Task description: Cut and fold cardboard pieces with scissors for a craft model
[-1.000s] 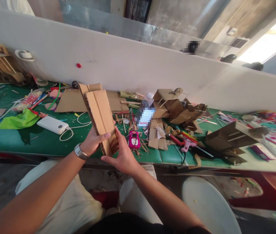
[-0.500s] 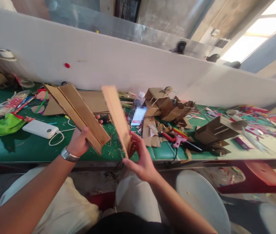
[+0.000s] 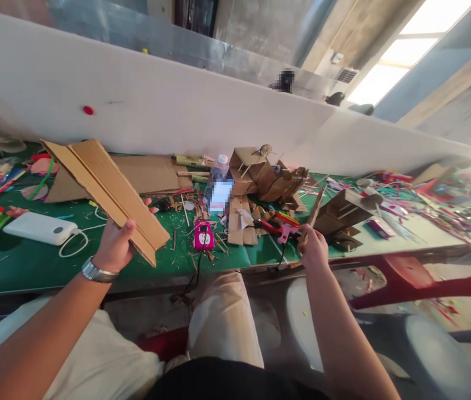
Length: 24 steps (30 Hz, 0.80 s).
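Observation:
My left hand [image 3: 115,247] grips a long folded cardboard piece [image 3: 102,191] that slants up and to the left over the green table [image 3: 23,264]. My right hand [image 3: 314,249] is out to the right at the table's front edge, pinching a thin cardboard strip [image 3: 315,210] seen edge-on. That strip stands just left of a cardboard model [image 3: 341,214]. A pink glue gun [image 3: 282,230] lies left of my right hand.
A white power bank [image 3: 39,228] with cable, a pink phone [image 3: 203,235], a water bottle [image 3: 218,180], flat cardboard sheets [image 3: 144,173] and cardboard models [image 3: 266,175] litter the table. A white partition [image 3: 202,119] backs it. A white stool [image 3: 297,322] and red chair [image 3: 410,278] stand below right.
The stacked cardboard came apart: my left hand kept the wide folded piece and tilted it left, while my right hand carried the narrow strip far right to the table edge. The view panned right.

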Motion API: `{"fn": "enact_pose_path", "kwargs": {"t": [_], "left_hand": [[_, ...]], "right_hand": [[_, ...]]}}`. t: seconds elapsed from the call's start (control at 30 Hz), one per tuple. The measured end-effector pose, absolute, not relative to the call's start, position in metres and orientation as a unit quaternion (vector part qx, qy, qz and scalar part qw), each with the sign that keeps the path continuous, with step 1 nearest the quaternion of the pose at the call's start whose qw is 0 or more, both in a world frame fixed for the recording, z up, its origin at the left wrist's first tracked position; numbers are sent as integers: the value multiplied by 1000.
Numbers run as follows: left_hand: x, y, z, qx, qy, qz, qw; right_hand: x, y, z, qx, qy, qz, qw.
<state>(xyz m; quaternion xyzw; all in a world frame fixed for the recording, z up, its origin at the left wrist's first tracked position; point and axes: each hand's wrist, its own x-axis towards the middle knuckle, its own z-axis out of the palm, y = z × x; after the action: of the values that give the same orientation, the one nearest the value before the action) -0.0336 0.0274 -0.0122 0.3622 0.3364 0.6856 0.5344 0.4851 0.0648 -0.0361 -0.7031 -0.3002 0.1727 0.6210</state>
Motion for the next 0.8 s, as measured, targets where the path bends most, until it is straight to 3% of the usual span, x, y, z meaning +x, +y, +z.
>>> {"fn": "enact_pose_path", "kwargs": {"t": [0.3,0.5,0.63,0.8], "left_hand": [[-34,31,-18,368,356,687,516],[-33,30,-16,368,363,684,514],[-31,31,-18,365,372,678,517],[-26,32,-21,363,386,670,519]], "right_hand": [[509,101,-39,-761,-324,66,558],[463,87,-52,-746,-445,-42,495],[401,68,-72,-680,-621,20,390],[349,64,-89,-674,-681,51,282]]}}
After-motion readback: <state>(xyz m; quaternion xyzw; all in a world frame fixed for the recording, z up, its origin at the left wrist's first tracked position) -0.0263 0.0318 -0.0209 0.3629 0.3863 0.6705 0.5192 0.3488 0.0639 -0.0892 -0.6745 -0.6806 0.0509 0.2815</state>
